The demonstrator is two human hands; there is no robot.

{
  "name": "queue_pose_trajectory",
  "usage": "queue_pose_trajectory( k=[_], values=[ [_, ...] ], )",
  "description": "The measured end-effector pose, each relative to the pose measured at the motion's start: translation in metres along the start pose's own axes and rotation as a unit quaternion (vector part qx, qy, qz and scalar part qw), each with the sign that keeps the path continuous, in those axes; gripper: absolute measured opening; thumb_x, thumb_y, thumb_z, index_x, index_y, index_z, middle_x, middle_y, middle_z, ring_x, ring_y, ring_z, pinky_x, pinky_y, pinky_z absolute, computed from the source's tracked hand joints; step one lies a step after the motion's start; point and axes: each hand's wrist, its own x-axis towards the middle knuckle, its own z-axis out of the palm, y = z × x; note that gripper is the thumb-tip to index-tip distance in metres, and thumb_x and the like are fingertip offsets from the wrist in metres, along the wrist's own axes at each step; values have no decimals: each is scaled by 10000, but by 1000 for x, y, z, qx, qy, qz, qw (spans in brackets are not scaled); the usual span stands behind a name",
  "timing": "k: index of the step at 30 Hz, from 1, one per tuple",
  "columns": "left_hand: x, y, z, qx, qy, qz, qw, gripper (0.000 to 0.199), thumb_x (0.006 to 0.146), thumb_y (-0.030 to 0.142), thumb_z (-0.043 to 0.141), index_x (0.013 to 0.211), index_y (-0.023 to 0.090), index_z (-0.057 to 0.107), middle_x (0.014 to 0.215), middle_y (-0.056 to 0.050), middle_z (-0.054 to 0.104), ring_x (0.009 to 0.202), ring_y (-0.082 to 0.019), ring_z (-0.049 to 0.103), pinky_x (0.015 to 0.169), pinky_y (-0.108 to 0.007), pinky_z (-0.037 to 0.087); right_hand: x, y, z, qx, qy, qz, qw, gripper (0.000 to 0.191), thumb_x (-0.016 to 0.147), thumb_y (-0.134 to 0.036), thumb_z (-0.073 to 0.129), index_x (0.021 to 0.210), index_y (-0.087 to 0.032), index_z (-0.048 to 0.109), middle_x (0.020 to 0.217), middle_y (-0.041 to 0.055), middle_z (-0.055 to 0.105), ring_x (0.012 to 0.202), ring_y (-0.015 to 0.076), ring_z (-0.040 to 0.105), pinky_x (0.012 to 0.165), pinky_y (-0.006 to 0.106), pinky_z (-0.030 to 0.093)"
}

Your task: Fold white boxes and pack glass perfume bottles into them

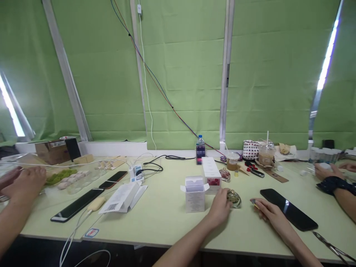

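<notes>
My left hand (221, 205) is closed at the edge of a round, shiny, see-through object with gold-green tones (234, 198), resting on the table. To its left stands a small white box (195, 198) with its top flaps open. Behind the hand is a longer white box (211, 171) with a red picture on its end. My right hand (271, 214) pinches a small object with a grey tip and a bit of yellow (253, 202), mostly covered by the fingers. A black phone (289, 208) lies just right of that hand.
Scissors-like metal tool (330, 246) lies at the front right. Drink cups (232, 162), a bottle (200, 151) and a pocket knife (257, 172) stand or lie behind. Folded white paper (119, 198), phones, cables and a power strip (136, 173) occupy the left. Other people's hands (26, 183) are at both sides.
</notes>
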Motion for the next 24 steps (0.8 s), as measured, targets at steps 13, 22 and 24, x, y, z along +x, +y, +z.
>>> queue_pose_trajectory(
  k=[13, 22, 24],
  values=[
    [-65, 2, -31, -32, 25, 15, 999, 451, 785, 73, 499, 1208, 220, 557, 1138, -67, 614, 1084, -223, 538, 981, -380, 404, -12, -3, 1, -183, -13, -101, 978, 259, 832, -447, 477, 819, -250, 644, 948, 75, 681, 857, 260, 624, 757, 344, 479],
    [-64, 3, -28, -13, 19, 29, 999, 453, 821, 105, 489, 1261, 210, 516, 1162, -85, 588, 1100, -237, 529, 991, -385, 400, -16, -6, 7, -223, 15, -172, 960, 251, 876, -371, 420, 985, -257, 614, 1026, 77, 674, 965, 264, 620, 838, 370, 484],
    [-65, 4, -29, -7, 15, 30, 999, 455, 837, 113, 474, 1280, 212, 497, 1173, -87, 579, 1105, -237, 526, 993, -386, 398, -18, -8, 5, -234, 54, -172, 955, 270, 897, -375, 380, 1014, -245, 586, 1056, 86, 645, 973, 259, 612, 832, 365, 482]
  ],
)
